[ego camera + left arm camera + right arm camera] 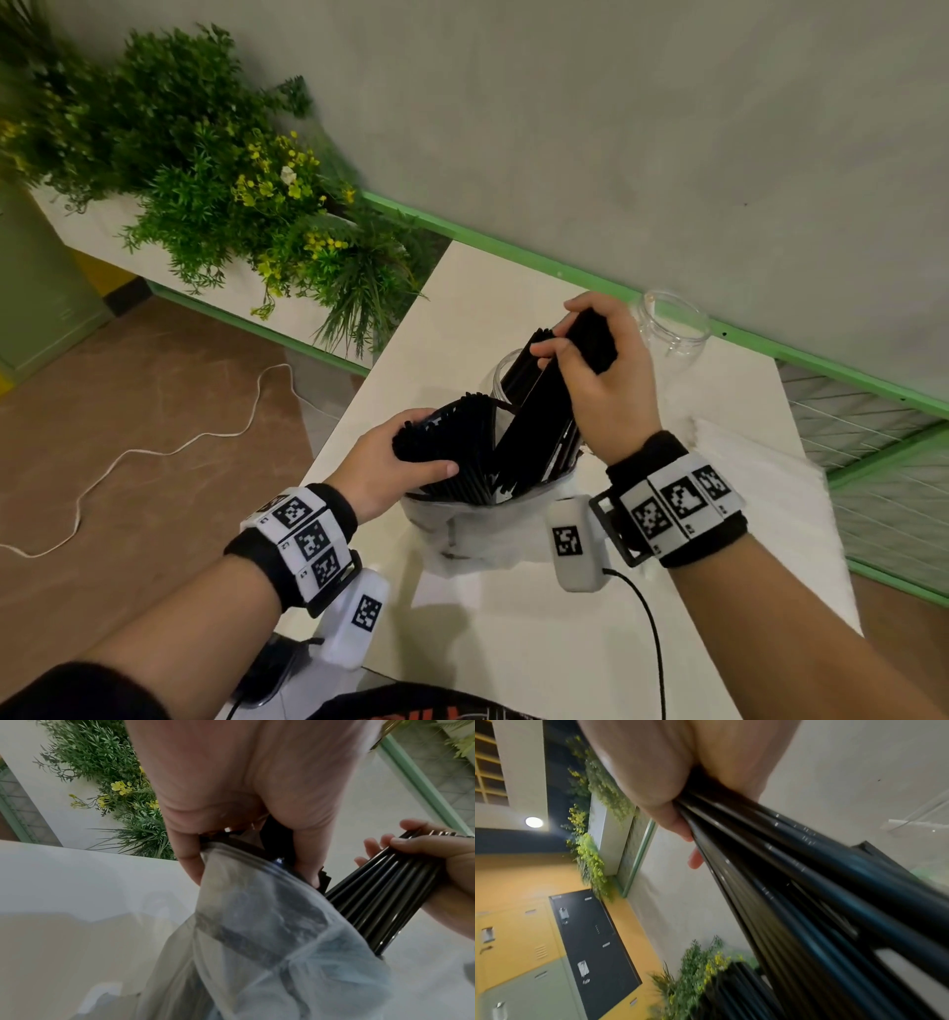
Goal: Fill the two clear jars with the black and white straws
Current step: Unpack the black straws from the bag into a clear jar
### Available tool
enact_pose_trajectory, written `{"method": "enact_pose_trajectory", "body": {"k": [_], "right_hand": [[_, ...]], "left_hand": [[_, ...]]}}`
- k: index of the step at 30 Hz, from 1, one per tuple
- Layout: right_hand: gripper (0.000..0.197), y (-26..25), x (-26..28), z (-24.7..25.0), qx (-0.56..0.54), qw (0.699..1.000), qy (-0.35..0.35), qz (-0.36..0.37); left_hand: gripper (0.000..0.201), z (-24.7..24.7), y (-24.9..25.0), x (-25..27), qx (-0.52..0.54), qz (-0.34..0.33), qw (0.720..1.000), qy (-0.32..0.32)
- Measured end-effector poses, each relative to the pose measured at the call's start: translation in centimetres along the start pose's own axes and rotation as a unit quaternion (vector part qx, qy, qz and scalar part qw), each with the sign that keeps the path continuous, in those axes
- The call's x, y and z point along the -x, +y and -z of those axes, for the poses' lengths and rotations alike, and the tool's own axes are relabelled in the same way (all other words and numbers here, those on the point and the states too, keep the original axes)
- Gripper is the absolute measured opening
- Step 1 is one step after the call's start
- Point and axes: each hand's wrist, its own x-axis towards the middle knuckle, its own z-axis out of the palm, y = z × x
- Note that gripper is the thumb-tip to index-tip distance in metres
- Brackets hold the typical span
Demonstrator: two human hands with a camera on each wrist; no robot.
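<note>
Both hands grasp black straws (544,411): left (395,462) at bag (477,524); right (601,380) lifted; no legible writing.

Your black straws (534,411) stand as a long, tilted bundle, lower ends in a clear plastic bag (462,524) with more straws fanned beside them. One clear jar (506,380) sits just behind, seemingly empty; the other jar (675,321) stands open near the wall

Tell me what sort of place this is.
Probably an indoor common area of an office or school: a white table against a grey wall, a planter of greenery, and yellow and green lockers beyond.
</note>
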Motion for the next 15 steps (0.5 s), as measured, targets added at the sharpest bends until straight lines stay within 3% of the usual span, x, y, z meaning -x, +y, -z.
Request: {"method": "enact_pose_trajectory", "body": {"k": [4, 9, 15], "right_hand": [[0.031, -1.8, -1.8, 1.4, -0.062, 0.997, 0.050, -0.015], [0.035, -3.0, -3.8, 3.5, -0.112, 0.986, 0.124, -0.019], [0.034, -3.9, -5.6, 5.0, -0.112, 0.975, 0.190, 0.015]], "left_hand": [[0.084, 0.1, 0.3, -0.3, -0.010, 0.005, 1.000, 0.005], [0.057, 0.2, 0.8, -0.5, -0.010, 0.012, 1.000, 0.007], [0.049, 0.2, 1.5, -0.6, -0.012, 0.006, 1.000, 0.003]]}}
